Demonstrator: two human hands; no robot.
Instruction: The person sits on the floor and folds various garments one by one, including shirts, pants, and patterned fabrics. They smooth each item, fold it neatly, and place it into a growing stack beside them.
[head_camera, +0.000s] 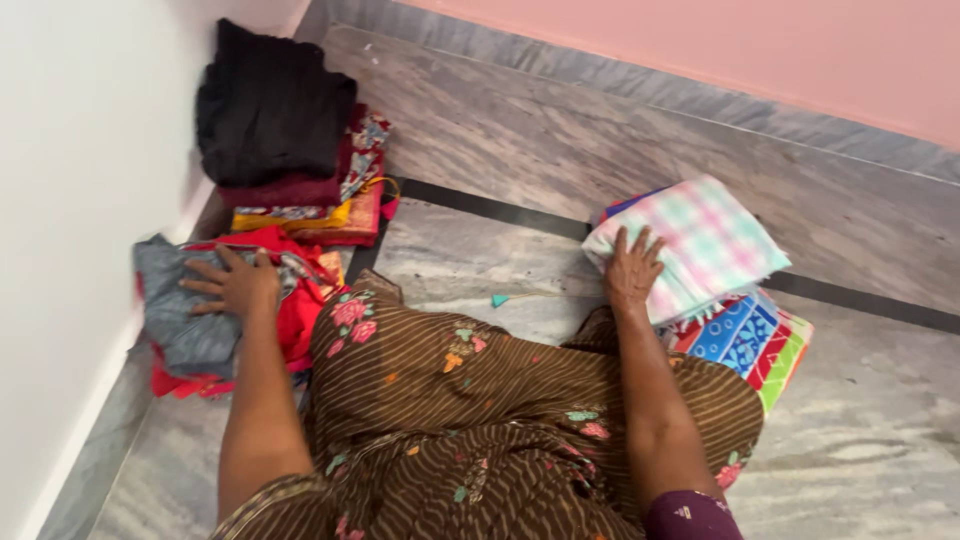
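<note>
My left hand (235, 283) lies flat with fingers spread on a grey folded cloth (185, 325), which tops a pile of red clothes (295, 310) beside the white wall. My right hand (632, 268) rests palm down on the near edge of a folded pastel checked cloth (700, 240). That cloth sits on a stack with a bright blue, red and green patterned cloth (760, 340) beneath it. Neither hand grips anything. My lap, in brown striped floral fabric (480, 400), fills the space between the two piles.
A taller stack of folded clothes with a black garment (270, 105) on top stands further back against the white wall (80, 200). The floor is grey marble (560, 140) with a dark inlaid line. A pink wall (760, 50) runs along the back.
</note>
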